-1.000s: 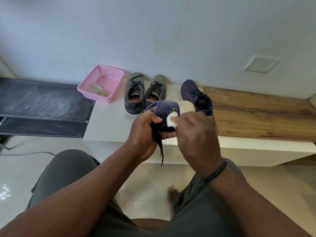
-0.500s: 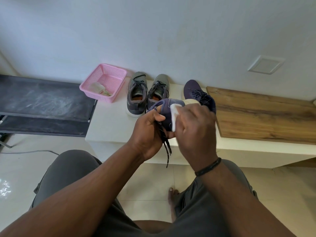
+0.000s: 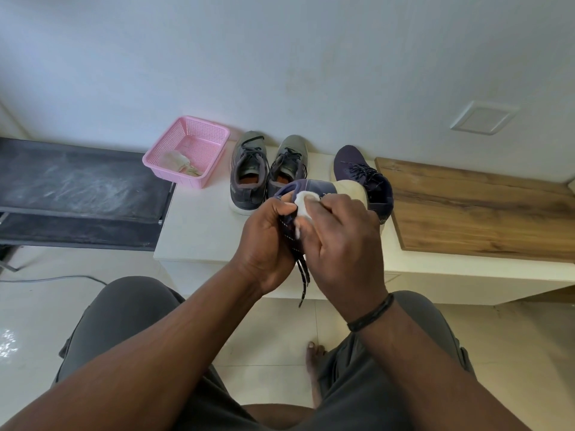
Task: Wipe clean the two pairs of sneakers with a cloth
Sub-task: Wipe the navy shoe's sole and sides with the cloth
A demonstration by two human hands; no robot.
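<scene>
My left hand (image 3: pixel 267 241) grips a navy sneaker (image 3: pixel 314 188) held up in front of the white bench, its pale sole turned to the right and its laces hanging down. My right hand (image 3: pixel 342 241) holds a small white cloth (image 3: pixel 302 204) pressed against the shoe's side near the heel. The second navy sneaker (image 3: pixel 361 172) stands on the bench behind it. A grey pair (image 3: pixel 249 169) (image 3: pixel 289 163) sits side by side against the wall, toes to the wall.
A pink plastic basket (image 3: pixel 199 132) with a crumpled rag (image 3: pixel 179 161) sits left of the grey pair on the white bench (image 3: pixel 199 231). A wooden board (image 3: pixel 479 209) covers the bench's right part. A dark shelf (image 3: pixel 77 188) lies left. My knees are below.
The cloth has slid along the held sneaker's side toward the heel as my right hand rubbed. The shoe stayed in my left hand, tilted slightly.
</scene>
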